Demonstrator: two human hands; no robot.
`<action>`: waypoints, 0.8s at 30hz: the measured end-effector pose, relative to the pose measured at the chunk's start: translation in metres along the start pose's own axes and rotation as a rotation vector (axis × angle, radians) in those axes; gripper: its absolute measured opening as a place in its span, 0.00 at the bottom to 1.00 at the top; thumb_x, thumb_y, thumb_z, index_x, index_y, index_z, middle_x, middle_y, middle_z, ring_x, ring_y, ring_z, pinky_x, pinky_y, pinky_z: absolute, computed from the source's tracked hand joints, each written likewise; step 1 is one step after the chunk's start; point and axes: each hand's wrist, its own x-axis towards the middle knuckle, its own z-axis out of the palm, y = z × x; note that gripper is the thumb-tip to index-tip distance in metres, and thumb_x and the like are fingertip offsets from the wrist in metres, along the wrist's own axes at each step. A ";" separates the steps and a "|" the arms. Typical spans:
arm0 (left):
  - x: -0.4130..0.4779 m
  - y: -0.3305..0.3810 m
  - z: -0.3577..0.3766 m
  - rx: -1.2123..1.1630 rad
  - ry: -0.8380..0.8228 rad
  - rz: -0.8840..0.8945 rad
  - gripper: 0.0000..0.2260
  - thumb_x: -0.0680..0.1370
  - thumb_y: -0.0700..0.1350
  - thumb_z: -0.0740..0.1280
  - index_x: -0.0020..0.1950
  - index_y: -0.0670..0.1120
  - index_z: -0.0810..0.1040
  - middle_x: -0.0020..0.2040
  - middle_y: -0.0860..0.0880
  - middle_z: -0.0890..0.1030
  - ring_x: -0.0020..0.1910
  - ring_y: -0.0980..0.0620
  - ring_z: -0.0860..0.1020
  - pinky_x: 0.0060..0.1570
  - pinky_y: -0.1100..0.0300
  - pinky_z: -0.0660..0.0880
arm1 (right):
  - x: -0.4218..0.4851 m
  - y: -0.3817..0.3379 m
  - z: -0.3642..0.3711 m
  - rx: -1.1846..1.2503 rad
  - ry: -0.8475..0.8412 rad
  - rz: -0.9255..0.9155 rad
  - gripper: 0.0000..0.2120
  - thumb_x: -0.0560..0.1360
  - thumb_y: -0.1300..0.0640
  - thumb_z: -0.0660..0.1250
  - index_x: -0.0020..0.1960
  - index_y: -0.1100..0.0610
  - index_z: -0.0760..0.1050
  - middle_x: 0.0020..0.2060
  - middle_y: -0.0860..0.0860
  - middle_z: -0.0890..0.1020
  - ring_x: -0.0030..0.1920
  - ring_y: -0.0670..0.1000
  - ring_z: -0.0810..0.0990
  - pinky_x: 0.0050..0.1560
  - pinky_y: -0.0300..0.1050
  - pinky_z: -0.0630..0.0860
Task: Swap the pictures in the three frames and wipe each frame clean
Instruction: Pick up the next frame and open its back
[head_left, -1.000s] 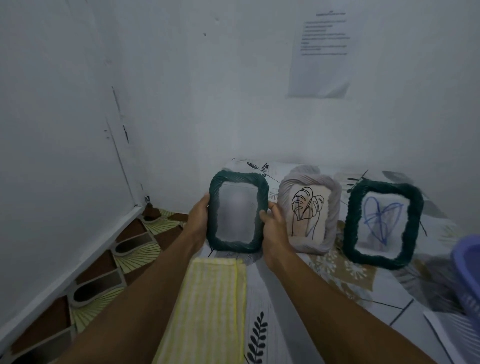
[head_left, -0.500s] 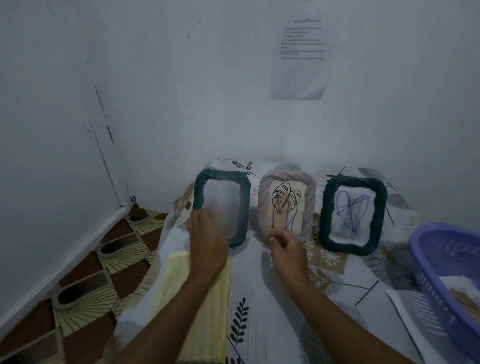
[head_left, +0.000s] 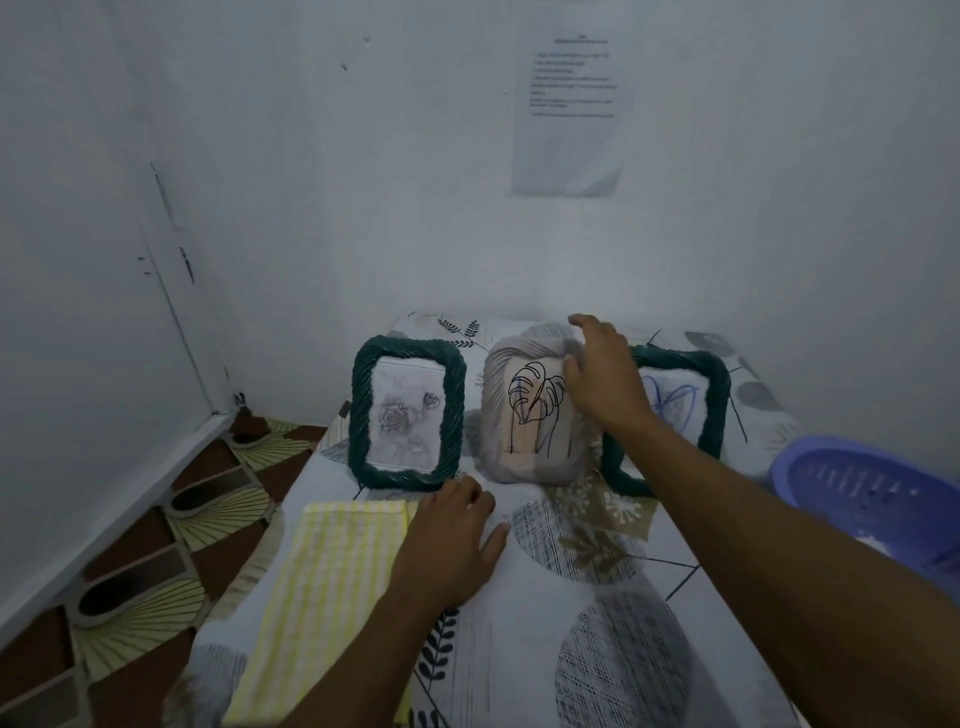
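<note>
Three picture frames stand in a row on a patterned cloth. The left dark green frame (head_left: 408, 418) holds a grey rose picture. The middle beige frame (head_left: 524, 415) shows a black leaf drawing. The right dark green frame (head_left: 711, 400) shows a blue heart scribble and is partly hidden by my right arm. My right hand (head_left: 605, 376) reaches over the beige frame's top right corner, fingers spread and relaxed. My left hand (head_left: 452, 543) rests flat on the cloth beside a yellow striped wiping cloth (head_left: 332, 587), holding nothing.
A purple plastic basket (head_left: 872, 499) sits at the right edge. White walls close in behind and on the left, with a printed sheet (head_left: 571, 104) taped up. Patterned floor tiles (head_left: 156, 561) lie to the left of the covered surface.
Both hands let go of the left green frame, which now stands on the cloth. My right hand moved up to the beige frame; my left hand dropped to the cloth.
</note>
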 end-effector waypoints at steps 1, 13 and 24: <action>0.000 -0.001 0.000 -0.005 0.003 -0.002 0.13 0.79 0.57 0.56 0.46 0.49 0.73 0.46 0.52 0.71 0.47 0.52 0.70 0.46 0.56 0.68 | 0.004 -0.001 0.000 -0.013 -0.051 0.037 0.22 0.78 0.64 0.61 0.71 0.58 0.66 0.65 0.59 0.73 0.65 0.58 0.71 0.63 0.50 0.69; 0.001 0.007 -0.021 -0.287 0.068 -0.067 0.13 0.80 0.56 0.57 0.58 0.50 0.72 0.52 0.55 0.72 0.50 0.57 0.70 0.49 0.61 0.68 | -0.028 -0.007 -0.057 0.409 -0.047 0.140 0.14 0.78 0.67 0.62 0.58 0.51 0.77 0.56 0.51 0.78 0.53 0.51 0.78 0.52 0.49 0.81; 0.012 0.085 -0.095 -1.221 -0.120 -0.329 0.19 0.82 0.54 0.55 0.55 0.40 0.77 0.54 0.43 0.81 0.55 0.48 0.79 0.59 0.52 0.75 | -0.117 0.010 -0.098 0.855 0.016 0.460 0.11 0.78 0.64 0.65 0.57 0.54 0.80 0.56 0.54 0.82 0.56 0.56 0.80 0.58 0.55 0.78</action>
